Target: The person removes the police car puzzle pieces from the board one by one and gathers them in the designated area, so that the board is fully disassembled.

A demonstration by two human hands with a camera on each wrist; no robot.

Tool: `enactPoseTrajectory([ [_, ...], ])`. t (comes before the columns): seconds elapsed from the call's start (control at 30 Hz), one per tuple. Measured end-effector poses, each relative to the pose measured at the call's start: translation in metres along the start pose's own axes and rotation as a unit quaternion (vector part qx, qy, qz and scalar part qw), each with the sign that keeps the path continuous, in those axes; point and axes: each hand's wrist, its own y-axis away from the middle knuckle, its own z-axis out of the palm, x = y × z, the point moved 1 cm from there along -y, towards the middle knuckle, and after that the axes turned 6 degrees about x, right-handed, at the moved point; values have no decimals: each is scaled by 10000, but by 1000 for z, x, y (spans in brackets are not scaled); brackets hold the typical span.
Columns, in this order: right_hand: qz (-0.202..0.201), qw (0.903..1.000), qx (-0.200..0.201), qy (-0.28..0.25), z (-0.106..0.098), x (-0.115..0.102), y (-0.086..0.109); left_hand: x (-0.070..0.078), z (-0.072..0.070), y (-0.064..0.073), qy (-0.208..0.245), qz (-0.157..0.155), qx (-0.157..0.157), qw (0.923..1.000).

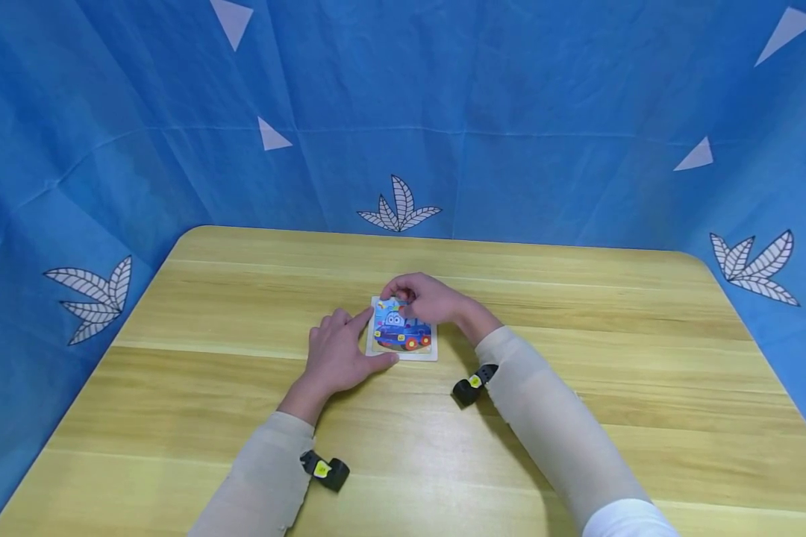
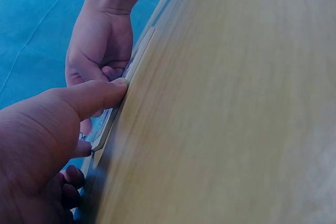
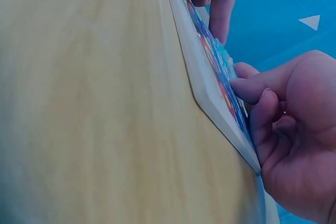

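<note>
"Looking at the head view, where does the picture board sit?"

"Near the middle of the frame, flat on the wooden table: up and to the right of the left hand, down and to the left of the right hand. It looks close to square, so I'd give it no clear long axis. The printed blue car stands upright as seen from the bottom of the frame"

"Which hand is nearer?"

"Neither by much, since both are at it. The left one is at the rim, while the right one reaches over the upper part of the picture, so I'd call the right fingertips closest to the printed face"

"And the fingers?"

"On the left hand, thumb and forefinger are spread well apart and fairly straight: thumb tip at the lower edge, forefinger by the upper left corner. They touch the rim rather than wrap round it. On the right hand the fingers are curled, with thumb and forefinger bunched over the face; the right wrist view shows the thumb against the picture"

"Pinching a loose piece there?"

"I can't tell, the fingers cover the spot. What matters most, in my judgement, is those right fingertips against the picture's upper part, with the left hand bracing from the lower left"
</note>
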Motion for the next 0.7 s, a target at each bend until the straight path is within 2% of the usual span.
enactPoseTrajectory([
  [0.2,65,9994,86,-331,1,0,0,0,-1,0,-24,18,12,10000],
  [0.5,336,9987,243,-295,2,0,3,0,1,1,-1,-15,-18,10000],
  [0.7,248,9981,405,-388,3,1,3,0,1,0,-19,-34,-32,10000],
])
